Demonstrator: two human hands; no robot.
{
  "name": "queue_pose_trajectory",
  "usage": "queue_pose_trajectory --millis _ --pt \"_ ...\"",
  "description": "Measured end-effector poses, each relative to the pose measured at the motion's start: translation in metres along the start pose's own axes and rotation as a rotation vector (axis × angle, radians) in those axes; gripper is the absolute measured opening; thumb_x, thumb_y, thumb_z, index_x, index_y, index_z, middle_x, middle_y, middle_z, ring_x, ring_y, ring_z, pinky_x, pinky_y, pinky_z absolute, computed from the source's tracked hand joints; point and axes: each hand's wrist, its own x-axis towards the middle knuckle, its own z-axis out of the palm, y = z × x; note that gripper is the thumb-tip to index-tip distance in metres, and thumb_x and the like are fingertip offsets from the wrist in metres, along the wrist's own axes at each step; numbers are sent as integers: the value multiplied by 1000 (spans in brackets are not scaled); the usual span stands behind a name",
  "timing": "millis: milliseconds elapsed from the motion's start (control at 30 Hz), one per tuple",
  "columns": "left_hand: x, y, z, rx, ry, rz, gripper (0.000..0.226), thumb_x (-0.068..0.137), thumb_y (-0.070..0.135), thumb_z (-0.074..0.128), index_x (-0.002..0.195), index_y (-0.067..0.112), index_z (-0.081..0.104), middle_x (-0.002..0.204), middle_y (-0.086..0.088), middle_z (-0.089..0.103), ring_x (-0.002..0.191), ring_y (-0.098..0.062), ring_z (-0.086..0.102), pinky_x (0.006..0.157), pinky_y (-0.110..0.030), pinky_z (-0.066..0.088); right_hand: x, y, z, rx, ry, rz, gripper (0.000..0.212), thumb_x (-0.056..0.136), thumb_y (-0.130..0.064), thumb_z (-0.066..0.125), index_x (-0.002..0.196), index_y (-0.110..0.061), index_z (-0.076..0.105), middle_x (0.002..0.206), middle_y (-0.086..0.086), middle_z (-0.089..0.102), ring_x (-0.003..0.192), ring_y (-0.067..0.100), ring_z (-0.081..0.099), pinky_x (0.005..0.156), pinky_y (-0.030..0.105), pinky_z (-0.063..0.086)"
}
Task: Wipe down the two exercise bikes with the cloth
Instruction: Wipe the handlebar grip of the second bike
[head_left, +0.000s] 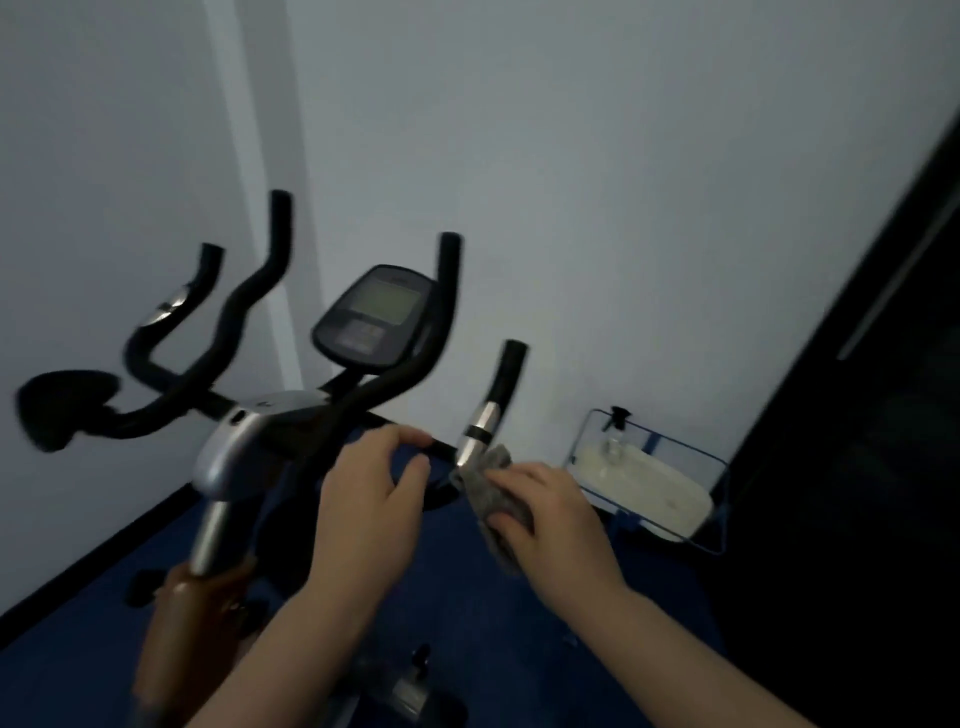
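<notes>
An exercise bike (270, 415) with black handlebars and a grey console (375, 317) stands in front of me. My right hand (550, 514) grips a grey cloth (491, 491) and holds it against the base of the right handlebar, just below its silver sensor band (480, 428). My left hand (371, 499) curls its fingers around the black crossbar (415, 441) near the middle of the handlebars. Another dark part, perhaps a second bike's seat (65, 405), shows at the far left, blurred.
A blue wire basket (711, 467) with a spray bottle (615, 426) and a white cloth stands on the blue floor at the right, against the wall. A dark panel (857, 441) fills the right side. White walls stand close behind the bike.
</notes>
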Motion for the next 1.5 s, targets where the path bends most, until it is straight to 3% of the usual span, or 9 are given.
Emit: queue_pose_trajectory --millis 233,400,600,800,1100,1300,1500 --pt "-124 38 145 11 -405 -40 19 88 17 58 97 33 61 101 18 60 99 -5 53 89 -30 44 -145 122 -63 71 -80 455 32 85 -20 64 112 -36 67 100 -14 56 93 1 52 72 11 39" --pt "-154 32 218 137 -701 -173 15 91 23 50 97 35 56 108 14 59 106 -8 54 95 -32 45 -177 182 -82 75 -104 644 23 83 -23 65 100 -37 68 87 -20 58 82 -3 55 70 18 47" --pt "-104 16 292 282 -774 -213 20 92 26 46 105 24 61 114 3 61 105 -17 57 93 -38 46 -150 242 -62 110 -169 703 19 85 -22 62 99 -33 69 91 -14 65 81 -1 59 62 16 45" --pt "-41 -4 381 366 -891 -298 26 93 26 40 109 21 60 116 1 61 104 -21 57 91 -39 47 -99 320 -55 59 -296 790 21 86 -20 59 104 -27 68 100 -4 61 89 10 59 74 28 52" --pt "22 -6 490 447 -1018 -264 18 94 26 38 89 21 55 93 -3 61 82 -24 56 75 -40 47 -35 421 -65 19 -334 855 19 85 -22 60 101 -28 67 98 -2 57 90 16 57 69 29 47" --pt "69 -10 555 460 -974 -399 20 91 25 37 82 19 54 92 -3 62 88 -25 59 76 -39 47 14 513 -69 7 -440 867 18 87 -21 59 102 -26 68 102 -2 59 89 15 58 70 30 51" --pt "105 -28 605 471 -933 -532 26 90 25 39 102 22 62 105 2 65 95 -21 60 83 -38 50 95 586 -45 48 -407 861 18 89 -33 58 102 -20 57 103 1 59 90 20 57 65 29 46"
